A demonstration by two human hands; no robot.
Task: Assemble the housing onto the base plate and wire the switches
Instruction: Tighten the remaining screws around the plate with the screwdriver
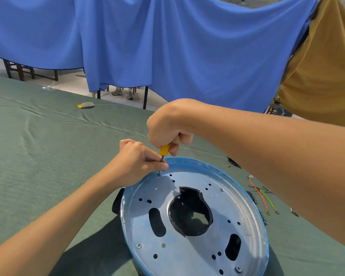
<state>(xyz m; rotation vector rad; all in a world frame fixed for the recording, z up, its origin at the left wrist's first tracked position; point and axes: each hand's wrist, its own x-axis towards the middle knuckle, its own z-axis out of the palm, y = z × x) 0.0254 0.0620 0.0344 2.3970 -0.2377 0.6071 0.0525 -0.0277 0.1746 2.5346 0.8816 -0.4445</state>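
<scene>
- The right hand (167,128) is clenched round the yellow handle of a screwdriver (164,151), held upright, tip down.
- The left hand (136,162) pinches the screwdriver's thin shaft between thumb and fingertips, just above the tip.
- The tip sits on a screw (159,174) at the far left edge of the base plate (187,248).
- The base plate is a round silver disc with many small holes, two slots and a large middle opening; it lies near the desk's front edge.
- A blue rim (189,159) rings the plate, and the black housing (118,202) shows beneath it at the left and through the openings.
- Other screws sit in the plate: one front left (139,245), one front right (238,269), one at the far right (221,189).
- Red and yellow-green wires (262,198) lie on the desk (48,156) just right of the plate, partly hidden by the right forearm.
- The desk is covered in green cloth; a small yellow-and-grey item (86,105) lies well apart, near its far edge.
- Blue cloth (167,46) hangs behind the desk.
</scene>
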